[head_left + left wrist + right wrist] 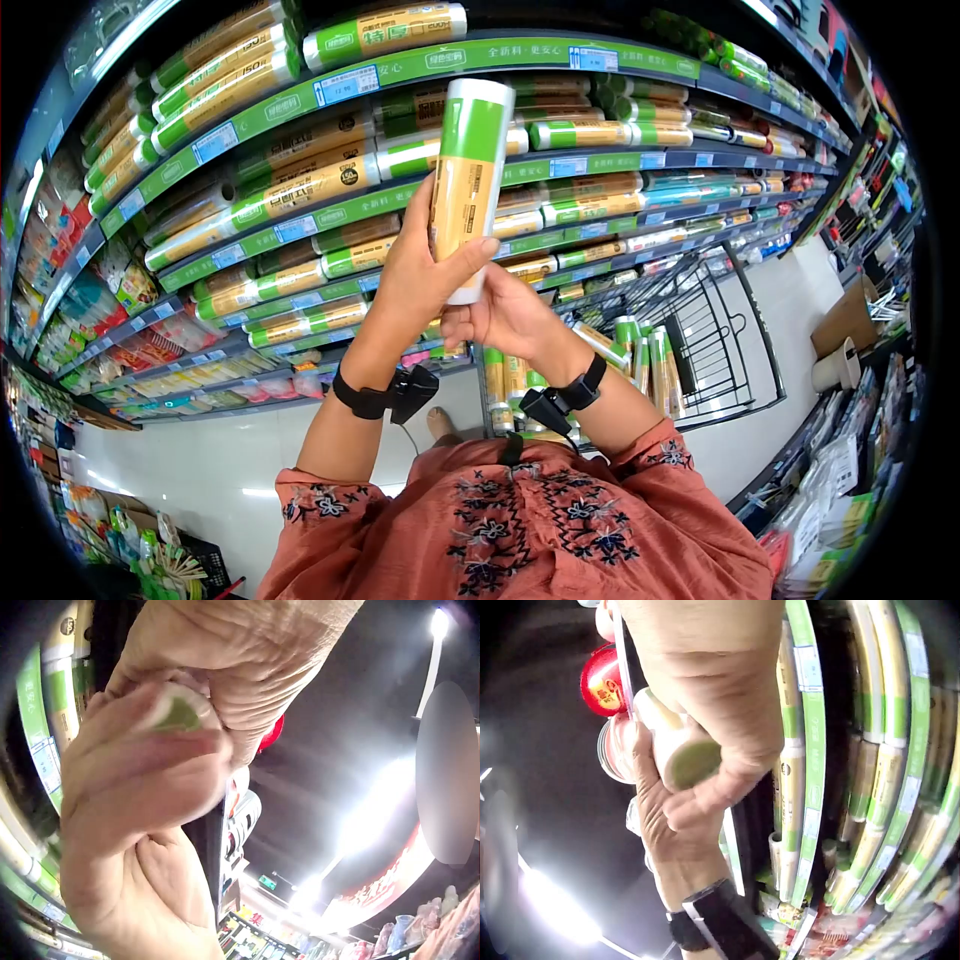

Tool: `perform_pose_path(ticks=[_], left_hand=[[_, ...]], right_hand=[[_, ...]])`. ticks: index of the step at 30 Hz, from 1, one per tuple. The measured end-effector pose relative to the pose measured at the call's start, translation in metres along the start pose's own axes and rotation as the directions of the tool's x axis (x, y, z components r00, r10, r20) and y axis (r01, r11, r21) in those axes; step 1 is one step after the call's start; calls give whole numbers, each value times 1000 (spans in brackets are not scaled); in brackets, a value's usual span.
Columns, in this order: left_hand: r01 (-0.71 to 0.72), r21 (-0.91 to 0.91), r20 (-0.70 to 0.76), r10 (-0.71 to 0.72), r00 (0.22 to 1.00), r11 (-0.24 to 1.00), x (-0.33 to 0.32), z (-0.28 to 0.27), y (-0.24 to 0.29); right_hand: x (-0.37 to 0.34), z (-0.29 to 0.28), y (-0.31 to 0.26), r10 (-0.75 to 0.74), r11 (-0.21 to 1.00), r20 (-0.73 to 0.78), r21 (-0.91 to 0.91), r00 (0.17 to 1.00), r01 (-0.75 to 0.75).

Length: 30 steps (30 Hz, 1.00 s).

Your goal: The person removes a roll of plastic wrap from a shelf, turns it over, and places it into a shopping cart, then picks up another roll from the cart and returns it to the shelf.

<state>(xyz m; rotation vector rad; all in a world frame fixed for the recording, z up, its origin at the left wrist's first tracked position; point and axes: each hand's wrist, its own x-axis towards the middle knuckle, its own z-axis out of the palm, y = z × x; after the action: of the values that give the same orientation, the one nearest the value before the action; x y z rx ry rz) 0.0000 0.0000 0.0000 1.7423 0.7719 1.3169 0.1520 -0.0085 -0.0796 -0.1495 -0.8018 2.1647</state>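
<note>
A plastic-wrapped roll (468, 175) with a green and tan printed label stands nearly upright in front of the shelves, held between the person's hands. The left hand (418, 262) grips its lower half from the left, thumb across the near face; its fingers pass behind the roll and are hidden. The right hand (508, 312) is at the bottom end, fingers curled round it, though the roll and the left thumb hide part of that hold. The label's small print is too fine to read.

In the left wrist view the right hand covers most of the roll, leaving a blurred patch of green. The right wrist view shows its greenish round end, also blurred.

Beyond the roll, similar rolls (300, 190) lie along the shelves behind green edge strips (420, 66); the held roll and the hands block a section of them. The upper rows sink into shadow, and goods at the far left and right blur towards the dark rim of the lens.

To the near right is a wire shopping cart (754, 323), partly hidden by the right forearm. More rolls (660, 372) stand and lean inside it, some cut off by the arm and the embroidered shirt (540, 520).
</note>
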Motion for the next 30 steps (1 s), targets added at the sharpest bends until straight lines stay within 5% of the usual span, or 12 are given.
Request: perform_pose_path(ticks=[2,4,7,11,15,24,27,30], left_hand=[[60,142,-18,-58,998,988,-2,-5,5],[103,315,-59,-89,994,943,-4,-12,16],[-31,572,-73,88,993,820,-10,-16,9],[-102,691,-36,176,984,715,-12,-21,8],[-224,753,28,310,950,619,-12,-21,10],[-269,834,68,395,916,481,-18,-15,15],[-266,803,75,351,933,533,-19,-20,15],[-98,542,37,92,995,835,-16,-26,23]], right_hand=[[0,4,-14,-17,951,-196,-305,980,-45],[-3,12,-34,-180,921,-204,-378,962,92],[-13,26,-72,-384,817,-174,-522,907,246],[-17,46,-98,-518,705,-164,-638,839,310],[-15,48,-105,-538,623,-89,-712,838,324],[-3,44,-97,-578,655,-94,-646,811,392],[-3,43,-102,-566,651,-93,-660,819,375],[-2,54,-103,-560,607,-122,-733,819,307]])
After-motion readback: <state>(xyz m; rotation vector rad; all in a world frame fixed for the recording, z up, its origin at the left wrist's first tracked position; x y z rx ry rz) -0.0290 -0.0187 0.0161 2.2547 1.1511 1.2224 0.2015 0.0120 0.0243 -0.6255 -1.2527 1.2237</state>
